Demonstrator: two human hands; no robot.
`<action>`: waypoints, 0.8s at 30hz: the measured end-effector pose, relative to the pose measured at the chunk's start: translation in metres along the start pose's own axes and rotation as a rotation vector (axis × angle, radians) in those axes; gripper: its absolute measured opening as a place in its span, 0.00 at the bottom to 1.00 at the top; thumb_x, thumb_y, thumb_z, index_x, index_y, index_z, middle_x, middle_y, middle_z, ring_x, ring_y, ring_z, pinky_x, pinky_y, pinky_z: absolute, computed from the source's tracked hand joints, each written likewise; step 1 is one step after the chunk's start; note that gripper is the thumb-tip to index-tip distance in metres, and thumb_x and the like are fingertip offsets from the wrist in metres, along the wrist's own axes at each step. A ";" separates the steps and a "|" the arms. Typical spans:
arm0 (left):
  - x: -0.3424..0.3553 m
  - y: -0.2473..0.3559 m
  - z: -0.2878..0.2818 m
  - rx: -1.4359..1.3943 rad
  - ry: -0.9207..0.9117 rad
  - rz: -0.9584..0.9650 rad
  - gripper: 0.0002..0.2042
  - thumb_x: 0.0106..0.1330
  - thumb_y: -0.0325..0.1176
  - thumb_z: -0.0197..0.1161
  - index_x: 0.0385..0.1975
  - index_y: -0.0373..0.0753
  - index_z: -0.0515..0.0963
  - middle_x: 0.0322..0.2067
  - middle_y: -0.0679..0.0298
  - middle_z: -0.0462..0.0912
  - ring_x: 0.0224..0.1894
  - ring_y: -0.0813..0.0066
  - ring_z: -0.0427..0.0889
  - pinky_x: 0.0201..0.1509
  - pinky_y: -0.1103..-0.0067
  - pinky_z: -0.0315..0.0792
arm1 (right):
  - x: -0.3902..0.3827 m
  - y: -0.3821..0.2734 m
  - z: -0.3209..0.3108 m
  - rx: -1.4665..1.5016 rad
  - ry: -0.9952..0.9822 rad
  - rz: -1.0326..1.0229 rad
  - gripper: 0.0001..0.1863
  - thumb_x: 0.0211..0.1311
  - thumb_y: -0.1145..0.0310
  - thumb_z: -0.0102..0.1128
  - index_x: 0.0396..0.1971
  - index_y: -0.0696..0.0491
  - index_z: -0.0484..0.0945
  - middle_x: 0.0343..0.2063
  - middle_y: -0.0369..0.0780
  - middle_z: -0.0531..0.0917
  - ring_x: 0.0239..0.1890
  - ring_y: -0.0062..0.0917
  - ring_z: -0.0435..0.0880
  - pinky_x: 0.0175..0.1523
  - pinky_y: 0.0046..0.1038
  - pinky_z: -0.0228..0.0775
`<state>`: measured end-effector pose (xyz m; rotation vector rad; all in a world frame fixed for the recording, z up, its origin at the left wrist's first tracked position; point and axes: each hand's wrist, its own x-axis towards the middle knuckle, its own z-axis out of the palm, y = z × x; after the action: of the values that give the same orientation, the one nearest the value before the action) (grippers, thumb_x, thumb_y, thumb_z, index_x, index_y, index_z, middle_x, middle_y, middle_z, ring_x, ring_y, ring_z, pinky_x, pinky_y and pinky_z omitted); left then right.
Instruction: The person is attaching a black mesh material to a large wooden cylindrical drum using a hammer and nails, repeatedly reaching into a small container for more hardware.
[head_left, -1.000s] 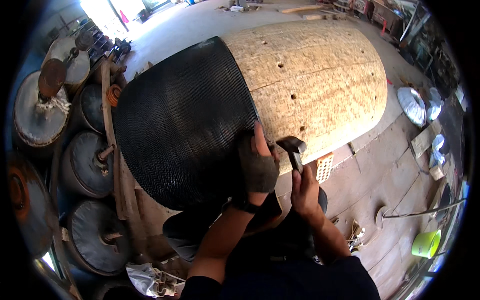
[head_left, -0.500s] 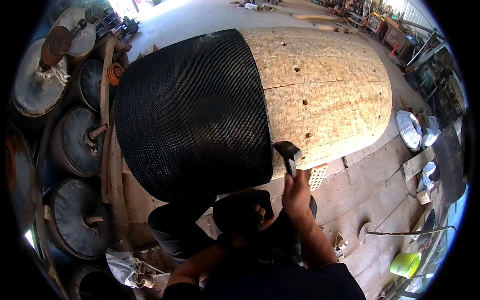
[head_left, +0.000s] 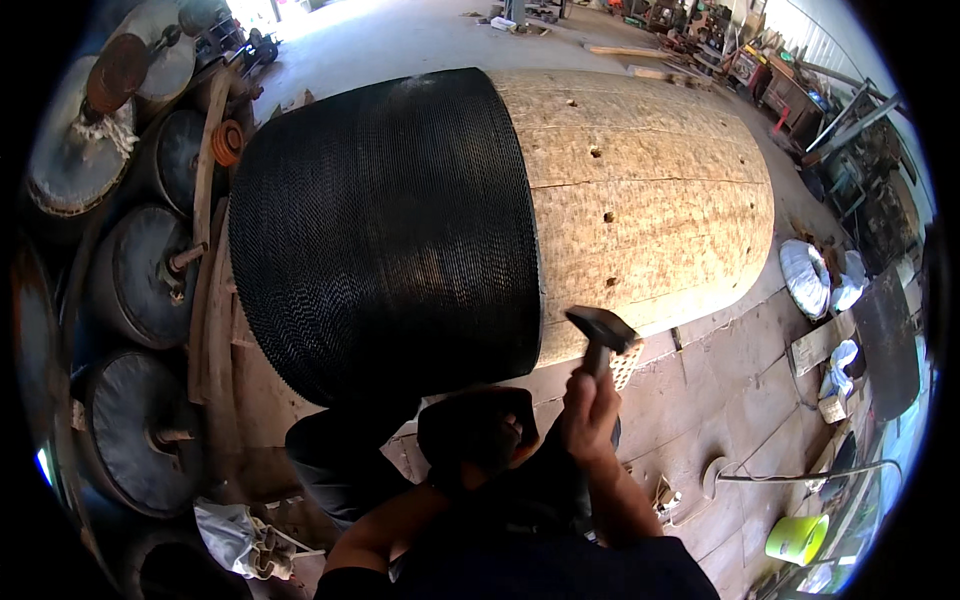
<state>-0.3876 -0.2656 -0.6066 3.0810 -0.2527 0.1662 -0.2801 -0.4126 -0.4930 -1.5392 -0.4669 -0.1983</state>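
Drum (head_left: 650, 230) lies lengthwise across the middle of the floor (head_left: 740, 370). Its left half carries a ribbed black cover (head_left: 390, 230); its right half is bare wood, pierced by holes (head_left: 608, 217). Right hand (head_left: 592, 415): closed on the handle of a hammer (head_left: 600, 330), head uppermost, in view against the drum's near side, to the right of the cover's edge. Contact with the wood cannot be determined. Left hand (head_left: 505, 435): in deep shadow at a dark container (head_left: 440, 425), close to the body; grip cannot be determined. Brick (head_left: 627, 366), perforated, is partly hidden behind the hammer. Rollers (head_left: 150, 275) line the floor's left edge; a green bucket (head_left: 797, 540) sits toward its near right corner.
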 end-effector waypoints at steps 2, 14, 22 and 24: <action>0.000 0.003 0.010 -0.042 -0.037 0.039 0.18 0.73 0.38 0.55 0.58 0.39 0.77 0.63 0.54 0.75 0.67 0.63 0.72 0.71 0.70 0.65 | -0.004 0.007 0.000 0.133 0.197 -0.193 0.15 0.77 0.63 0.43 0.35 0.59 0.71 0.20 0.32 0.71 0.21 0.14 0.67 0.25 0.19 0.57; 0.037 0.001 -0.131 -0.210 0.316 -0.033 0.19 0.62 0.32 0.64 0.53 0.38 0.78 0.47 0.52 0.81 0.43 0.57 0.83 0.44 0.65 0.78 | 0.007 0.046 -0.014 -0.109 0.112 -0.281 0.14 0.78 0.63 0.44 0.35 0.58 0.68 0.19 0.36 0.72 0.21 0.21 0.71 0.25 0.25 0.60; 0.110 -0.087 -0.184 0.170 1.124 0.070 0.18 0.58 0.21 0.67 0.50 0.38 0.79 0.45 0.54 0.80 0.43 0.56 0.81 0.47 0.58 0.76 | 0.003 0.004 -0.009 -0.088 0.123 -0.208 0.12 0.76 0.67 0.44 0.33 0.58 0.70 0.18 0.36 0.72 0.20 0.20 0.71 0.25 0.26 0.63; 0.118 -0.096 -0.186 0.211 1.159 0.068 0.18 0.59 0.21 0.66 0.51 0.39 0.79 0.45 0.55 0.79 0.43 0.57 0.81 0.47 0.59 0.76 | 0.003 0.021 -0.010 0.056 0.151 -0.214 0.12 0.76 0.68 0.43 0.33 0.59 0.70 0.19 0.35 0.73 0.21 0.17 0.71 0.25 0.24 0.62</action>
<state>-0.2752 -0.1795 -0.4129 2.5652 -0.2635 1.9214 -0.2672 -0.4208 -0.5105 -1.4071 -0.5132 -0.4605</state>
